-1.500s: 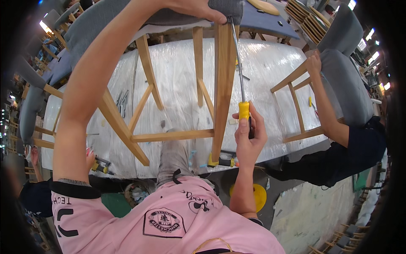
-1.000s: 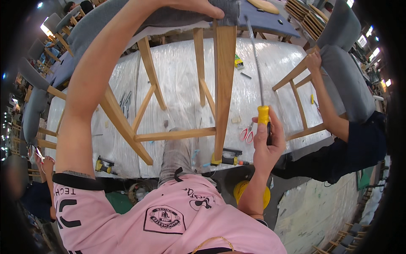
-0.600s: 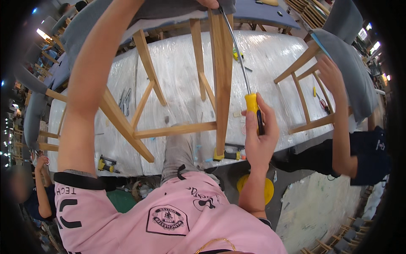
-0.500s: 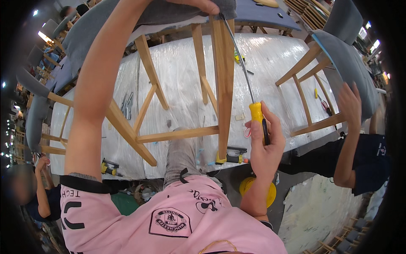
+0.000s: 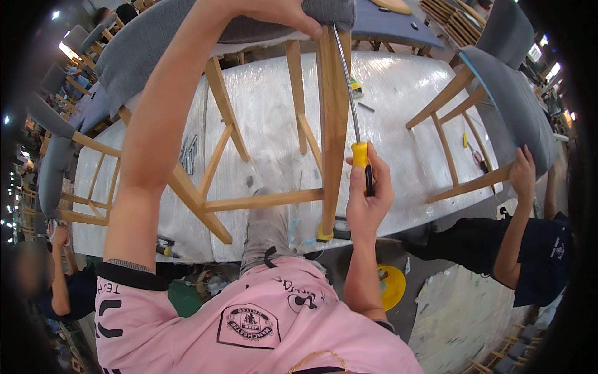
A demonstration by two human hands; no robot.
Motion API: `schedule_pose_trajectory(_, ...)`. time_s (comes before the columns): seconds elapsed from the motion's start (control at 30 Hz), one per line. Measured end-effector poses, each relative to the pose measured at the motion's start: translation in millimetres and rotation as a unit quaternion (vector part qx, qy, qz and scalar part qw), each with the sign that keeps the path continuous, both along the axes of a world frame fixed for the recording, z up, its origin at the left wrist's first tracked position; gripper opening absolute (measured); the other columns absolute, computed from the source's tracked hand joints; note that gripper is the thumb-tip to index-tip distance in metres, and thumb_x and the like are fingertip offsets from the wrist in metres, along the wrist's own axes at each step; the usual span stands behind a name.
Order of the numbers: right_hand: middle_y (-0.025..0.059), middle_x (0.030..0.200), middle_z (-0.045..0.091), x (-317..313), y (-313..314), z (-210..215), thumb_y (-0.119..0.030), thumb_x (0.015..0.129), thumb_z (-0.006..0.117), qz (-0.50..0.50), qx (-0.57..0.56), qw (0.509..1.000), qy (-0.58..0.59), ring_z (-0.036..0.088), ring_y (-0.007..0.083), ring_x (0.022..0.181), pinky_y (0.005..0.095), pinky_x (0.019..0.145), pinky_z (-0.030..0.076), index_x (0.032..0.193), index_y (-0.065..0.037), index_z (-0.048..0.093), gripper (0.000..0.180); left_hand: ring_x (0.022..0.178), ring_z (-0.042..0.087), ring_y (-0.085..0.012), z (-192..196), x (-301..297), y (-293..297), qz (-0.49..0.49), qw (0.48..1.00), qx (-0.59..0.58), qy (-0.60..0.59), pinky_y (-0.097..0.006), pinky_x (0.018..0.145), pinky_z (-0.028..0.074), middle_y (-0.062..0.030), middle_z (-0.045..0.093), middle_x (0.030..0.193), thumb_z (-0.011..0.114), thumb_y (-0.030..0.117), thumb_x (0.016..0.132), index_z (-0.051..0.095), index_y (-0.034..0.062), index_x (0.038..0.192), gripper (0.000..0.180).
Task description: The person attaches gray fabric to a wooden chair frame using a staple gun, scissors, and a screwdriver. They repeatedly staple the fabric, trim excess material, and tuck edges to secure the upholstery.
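In front of me an upholstered chair with a grey seat (image 5: 140,59) and wooden legs (image 5: 335,124) stands on a plastic-wrapped surface (image 5: 398,124). My left hand (image 5: 280,12) grips the seat's corner, its thumb pressed on the fabric above a leg; the other fingers are partly cut off by the upper edge. My right hand (image 5: 370,202) is closed around the yellow and black handle of a screwdriver (image 5: 359,151). Its long metal shaft runs up beside the leg, and the tip meets the underside of the seat corner near my left thumb.
On the right, a co-worker's hand (image 5: 523,171) touches another grey chair (image 5: 507,103). Scissors (image 5: 478,159) lie near that chair. A yellow tool (image 5: 327,232) lies by the near edge, above a yellow bucket (image 5: 391,287). Metal pieces (image 5: 188,154) lie at left; another person (image 5: 62,274) works there.
My right hand has moved left and slightly up, bringing the screwdriver nearer to parallel with the leg. The seat corner has shifted slightly right. The co-worker's hand has come down onto the other chair.
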State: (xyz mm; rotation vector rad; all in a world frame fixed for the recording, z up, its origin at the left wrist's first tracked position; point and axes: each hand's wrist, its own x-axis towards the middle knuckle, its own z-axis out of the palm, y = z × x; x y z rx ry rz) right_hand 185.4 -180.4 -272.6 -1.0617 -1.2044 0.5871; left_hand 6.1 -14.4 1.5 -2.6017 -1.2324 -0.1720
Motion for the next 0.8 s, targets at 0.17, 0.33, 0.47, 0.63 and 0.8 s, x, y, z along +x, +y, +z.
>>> schedule_pose_trajectory(0.17, 0.0083, 0.103, 0.073, 1, 10, -38, -0.014, 0.102, 0.066, 0.009, -0.018, 0.998, 0.051, 0.067, 0.0095, 0.092, 0.0245, 0.080, 0.052, 0.137, 0.001, 0.059, 0.040, 0.125, 0.059, -0.0427, -11, 13, 5, -0.012, 1.000, 0.001, 0.011, -0.048, 0.107, 0.046, -0.0288, 0.059, 0.136, 0.080, 0.056, 0.070, 0.045, 0.0054, 0.151, 0.102)
schedule_pose_trajectory(0.33, 0.0109, 0.112, 0.072, 22, 3, -15, -0.012, 0.101, 0.067, 0.074, -0.083, 0.993, 0.031, 0.070, 0.0133, 0.098, 0.0256, 0.084, 0.053, 0.138, 0.002, 0.059, 0.041, 0.134, 0.056, -0.0397, 36, 0, 32, 0.054, 0.993, -0.103, 0.013, -0.047, 0.111, 0.044, -0.0256, 0.058, 0.144, 0.057, 0.088, 0.078, 0.057, 0.0082, 0.146, 0.105)
schedule_pose_trajectory(0.47, 0.0126, 0.116, 0.071, 42, -26, -6, -0.011, 0.101, 0.066, 0.051, -0.083, 0.995, 0.030, 0.071, 0.0150, 0.096, 0.0265, 0.086, 0.053, 0.140, 0.001, 0.059, 0.041, 0.140, 0.051, -0.0354, 14, 10, 73, -0.015, 0.990, -0.116, -0.074, -0.045, 0.116, 0.038, -0.0195, 0.055, 0.150, 0.052, 0.081, 0.089, 0.058, 0.0108, 0.147, 0.091)
schedule_pose_trajectory(0.63, 0.0120, 0.114, 0.071, 44, -32, 17, -0.016, 0.103, 0.066, 0.031, -0.097, 0.995, 0.022, 0.070, 0.0153, 0.096, 0.0260, 0.083, 0.052, 0.140, 0.000, 0.059, 0.042, 0.145, 0.044, -0.0317, 17, 20, 41, -0.034, 0.986, -0.162, -0.026, -0.042, 0.120, 0.033, -0.0155, 0.050, 0.156, 0.053, 0.077, 0.092, 0.059, 0.0103, 0.146, 0.086)
schedule_pose_trajectory(0.8, 0.0110, 0.110, 0.071, 46, -29, 15, -0.016, 0.102, 0.066, 0.055, -0.110, 0.992, 0.024, 0.069, 0.0135, 0.093, 0.0252, 0.080, 0.051, 0.140, -0.001, 0.060, 0.041, 0.145, 0.044, -0.0323, 17, 13, 52, -0.027, 0.989, -0.140, -0.029, -0.041, 0.120, 0.032, -0.0161, 0.049, 0.156, 0.053, 0.076, 0.092, 0.058, 0.0096, 0.147, 0.086)
